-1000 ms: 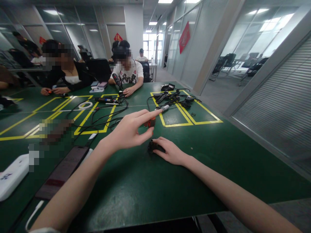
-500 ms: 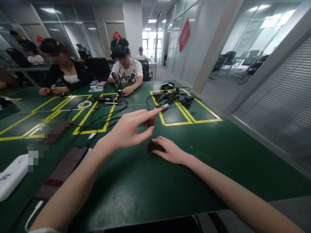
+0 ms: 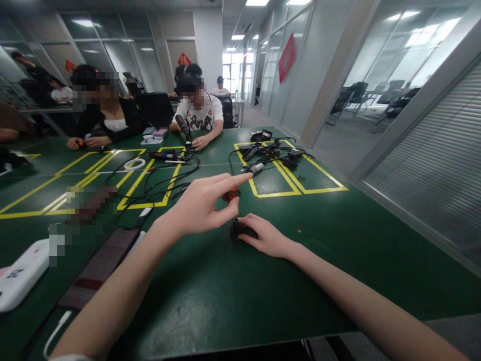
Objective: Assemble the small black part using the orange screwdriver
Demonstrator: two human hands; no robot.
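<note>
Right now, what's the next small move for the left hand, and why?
Probably bring the red-and-black piece toward the black part: the left hand holds the piece apart from it, while the right hand grips the black part, its small stub pointing up.

Nearer the person than the black part (image 3: 236,229), the desk (image 3: 210,296) lies open; the left hand (image 3: 206,204) obstructs its far left, tangled cables (image 3: 288,161) well beyond.

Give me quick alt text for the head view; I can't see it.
The right hand grips a black part on a green table; to its left, the left hand points its forefinger forward, an orange-and-black piece showing between thumb and forefinger. Beyond lie tangled black cables and yellow tape outlines, with people seated across the table.
</note>
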